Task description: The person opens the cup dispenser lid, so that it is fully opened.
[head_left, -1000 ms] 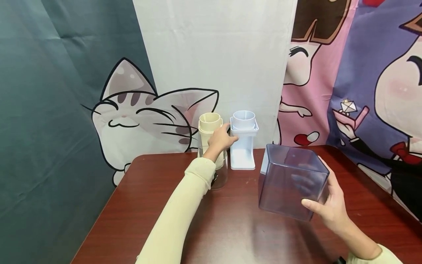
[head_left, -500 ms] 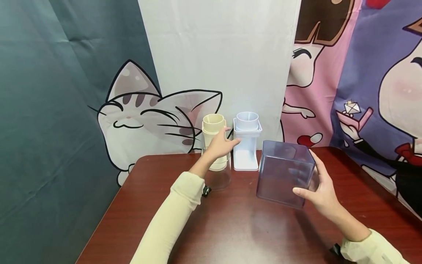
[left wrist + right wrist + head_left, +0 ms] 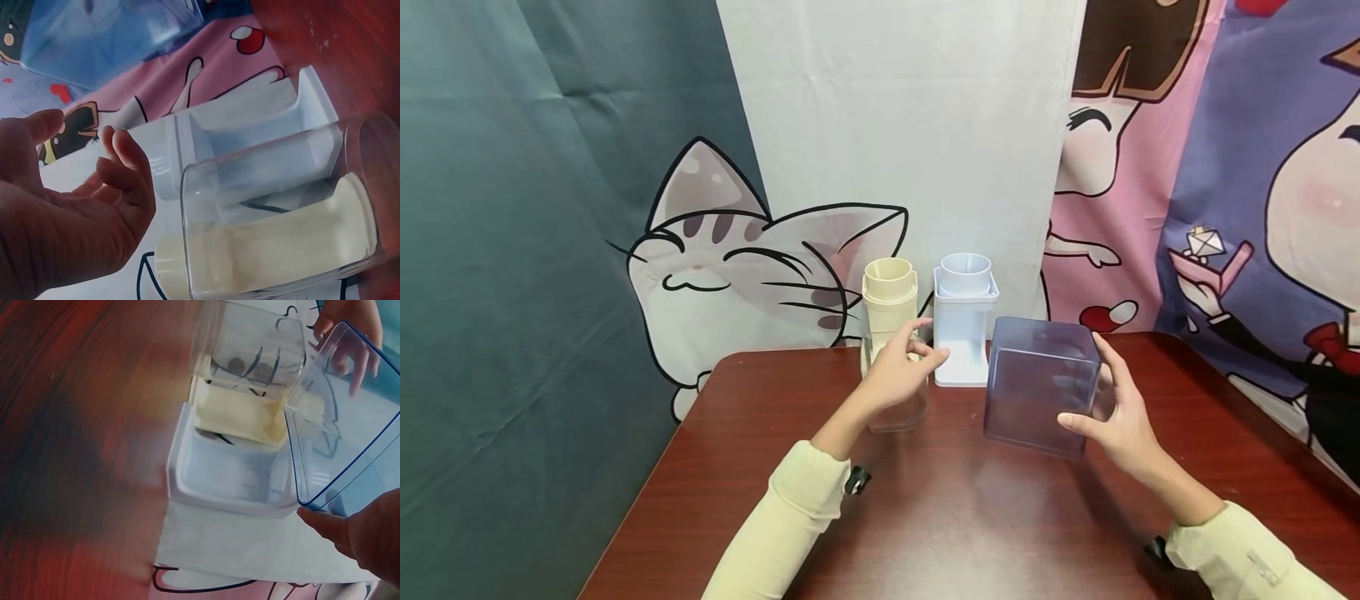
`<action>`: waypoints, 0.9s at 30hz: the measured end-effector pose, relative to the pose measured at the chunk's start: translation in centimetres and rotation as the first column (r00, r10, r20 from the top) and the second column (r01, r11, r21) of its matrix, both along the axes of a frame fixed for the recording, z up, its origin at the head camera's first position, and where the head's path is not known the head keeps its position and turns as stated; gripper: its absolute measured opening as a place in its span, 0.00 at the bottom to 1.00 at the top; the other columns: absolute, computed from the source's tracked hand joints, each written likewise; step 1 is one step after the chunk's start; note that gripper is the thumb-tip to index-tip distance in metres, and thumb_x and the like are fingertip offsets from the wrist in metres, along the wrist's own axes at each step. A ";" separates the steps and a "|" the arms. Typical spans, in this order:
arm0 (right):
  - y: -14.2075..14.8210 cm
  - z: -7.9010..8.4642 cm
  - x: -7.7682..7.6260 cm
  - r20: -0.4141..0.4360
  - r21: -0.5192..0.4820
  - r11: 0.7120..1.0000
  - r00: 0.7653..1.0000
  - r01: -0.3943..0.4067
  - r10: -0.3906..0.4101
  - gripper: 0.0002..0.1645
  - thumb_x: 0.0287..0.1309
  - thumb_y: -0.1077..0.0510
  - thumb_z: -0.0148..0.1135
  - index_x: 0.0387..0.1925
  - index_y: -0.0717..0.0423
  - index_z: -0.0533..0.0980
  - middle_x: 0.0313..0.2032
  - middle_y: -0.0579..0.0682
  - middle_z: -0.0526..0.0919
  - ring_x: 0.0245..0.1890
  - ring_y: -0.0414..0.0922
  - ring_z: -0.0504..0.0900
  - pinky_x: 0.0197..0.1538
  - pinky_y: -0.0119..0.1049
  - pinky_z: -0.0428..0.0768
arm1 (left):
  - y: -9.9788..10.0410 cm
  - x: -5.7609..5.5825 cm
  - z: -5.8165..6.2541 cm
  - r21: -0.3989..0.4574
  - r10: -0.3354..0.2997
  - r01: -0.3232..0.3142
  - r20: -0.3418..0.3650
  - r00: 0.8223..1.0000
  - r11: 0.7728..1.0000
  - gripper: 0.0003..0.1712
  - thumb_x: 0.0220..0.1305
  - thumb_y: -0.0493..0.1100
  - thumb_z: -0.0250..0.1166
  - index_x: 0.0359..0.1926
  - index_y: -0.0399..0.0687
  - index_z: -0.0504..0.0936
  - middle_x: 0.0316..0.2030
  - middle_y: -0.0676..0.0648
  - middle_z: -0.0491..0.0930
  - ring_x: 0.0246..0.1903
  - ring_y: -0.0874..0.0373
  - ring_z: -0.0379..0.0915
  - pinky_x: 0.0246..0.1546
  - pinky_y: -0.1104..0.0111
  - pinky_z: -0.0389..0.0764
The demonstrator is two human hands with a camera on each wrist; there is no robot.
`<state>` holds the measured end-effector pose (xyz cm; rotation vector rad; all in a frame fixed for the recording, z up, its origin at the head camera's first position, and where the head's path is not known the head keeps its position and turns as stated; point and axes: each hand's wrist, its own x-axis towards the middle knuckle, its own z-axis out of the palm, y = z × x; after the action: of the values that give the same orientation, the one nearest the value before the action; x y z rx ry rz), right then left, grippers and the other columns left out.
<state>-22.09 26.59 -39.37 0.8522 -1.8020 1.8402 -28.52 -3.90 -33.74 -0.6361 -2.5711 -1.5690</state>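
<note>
My right hand grips a translucent blue-grey square plastic container by its right side, thumb at the front and fingers behind. The container is tilted slightly over the table. My left hand holds nothing, its fingers loosely bent. It overlaps the cream dispenser stand and a clear container in front of that stand. In the left wrist view, the clear container is apart from the left hand. A pale blue stand of similar shape, with a round tube top, stands just right of the cream one.
Both stands are at the far edge of the reddish-brown table. A printed cloth backdrop with cartoon figures hangs right behind them.
My left hand has drawn down and back from the cream stand's top, its fingers bending more. My right hand has brought the blue-grey container leftward and slightly away from me.
</note>
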 end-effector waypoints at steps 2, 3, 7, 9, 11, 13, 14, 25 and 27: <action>0.1 -0.2 -0.5 0.006 0.015 1.000 1.000 0.001 -0.001 0.66 0.36 0.89 0.61 0.77 0.58 0.48 0.56 0.49 0.75 0.50 0.38 0.82 0.46 0.28 0.81 | -0.2 0.5 -0.3 0.008 -0.012 0.012 -0.003 1.000 1.000 0.35 0.66 0.52 0.65 0.71 0.51 0.65 0.38 0.50 0.83 0.31 0.59 0.78 0.41 0.64 0.76; 0.1 -0.3 -0.7 0.013 0.021 1.000 1.000 0.012 -0.012 0.66 0.36 0.88 0.61 0.77 0.57 0.48 0.55 0.49 0.75 0.49 0.38 0.82 0.46 0.28 0.81 | -0.2 0.7 -0.4 0.012 -0.018 0.018 0.000 1.000 1.000 0.35 0.66 0.51 0.64 0.71 0.52 0.65 0.38 0.50 0.83 0.31 0.60 0.77 0.42 0.63 0.76; 0.2 -1.0 -1.6 0.051 0.033 0.998 0.997 0.058 -0.060 0.64 0.37 0.87 0.62 0.76 0.57 0.51 0.52 0.49 0.76 0.47 0.38 0.82 0.45 0.27 0.81 | -0.3 1.3 -0.9 0.051 -0.051 0.049 0.037 0.998 0.997 0.35 0.66 0.50 0.65 0.71 0.53 0.64 0.39 0.49 0.82 0.28 0.60 0.76 0.42 0.64 0.76; 0.3 -1.4 -2.1 0.074 0.053 0.996 0.994 0.075 -0.079 0.63 0.38 0.86 0.62 0.76 0.57 0.51 0.52 0.48 0.75 0.47 0.37 0.82 0.45 0.27 0.81 | -0.3 1.4 -1.3 0.072 -0.063 0.059 0.060 0.996 0.996 0.35 0.66 0.49 0.65 0.71 0.53 0.64 0.39 0.49 0.82 0.24 0.61 0.74 0.38 0.67 0.76; 0.4 -1.8 -2.5 0.091 0.082 0.993 0.992 0.084 -0.091 0.62 0.40 0.85 0.63 0.76 0.57 0.51 0.52 0.47 0.75 0.47 0.37 0.82 0.45 0.27 0.81 | -0.3 1.6 -1.6 0.109 -0.082 0.073 0.085 0.993 0.991 0.35 0.66 0.48 0.66 0.71 0.52 0.64 0.39 0.48 0.81 0.18 0.61 0.70 0.30 0.69 0.75; 0.4 -2.2 -2.9 0.103 0.110 0.990 0.990 0.088 -0.100 0.62 0.41 0.84 0.64 0.76 0.56 0.50 0.53 0.46 0.75 0.47 0.36 0.82 0.45 0.27 0.81 | -0.3 1.7 -1.9 0.137 -0.098 0.084 0.097 0.990 0.987 0.35 0.66 0.46 0.66 0.71 0.51 0.64 0.39 0.47 0.80 0.15 0.62 0.67 0.24 0.71 0.73; 0.4 -2.4 -3.1 0.109 0.121 0.989 0.989 0.085 -0.099 0.62 0.42 0.83 0.65 0.76 0.55 0.50 0.53 0.46 0.75 0.47 0.36 0.82 0.45 0.27 0.81 | -0.3 1.8 -2.1 0.156 -0.111 0.093 0.107 0.988 0.983 0.35 0.66 0.45 0.66 0.71 0.51 0.63 0.39 0.47 0.80 0.14 0.62 0.66 0.21 0.71 0.71; -0.5 -3.5 -5.8 0.136 0.225 0.970 0.983 0.087 -0.120 0.63 0.43 0.78 0.71 0.77 0.53 0.49 0.56 0.47 0.73 0.48 0.34 0.80 0.48 0.25 0.79 | -0.5 2.2 -2.9 0.077 -0.117 0.110 0.098 0.988 0.991 0.36 0.66 0.48 0.66 0.71 0.51 0.63 0.38 0.49 0.82 0.28 0.48 0.79 0.28 0.67 0.78; -0.5 -3.8 -6.3 0.146 0.244 0.966 0.981 0.088 -0.127 0.63 0.44 0.77 0.71 0.77 0.53 0.49 0.56 0.52 0.71 0.47 0.34 0.80 0.48 0.24 0.78 | -0.5 2.2 -2.9 0.066 -0.118 0.112 0.095 0.988 0.992 0.36 0.66 0.49 0.66 0.71 0.51 0.63 0.39 0.49 0.83 0.30 0.50 0.80 0.31 0.66 0.79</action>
<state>-28.35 26.06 -43.14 0.6862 -2.1571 1.6907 -26.29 -4.41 -36.66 -0.7307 -2.5870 -1.7496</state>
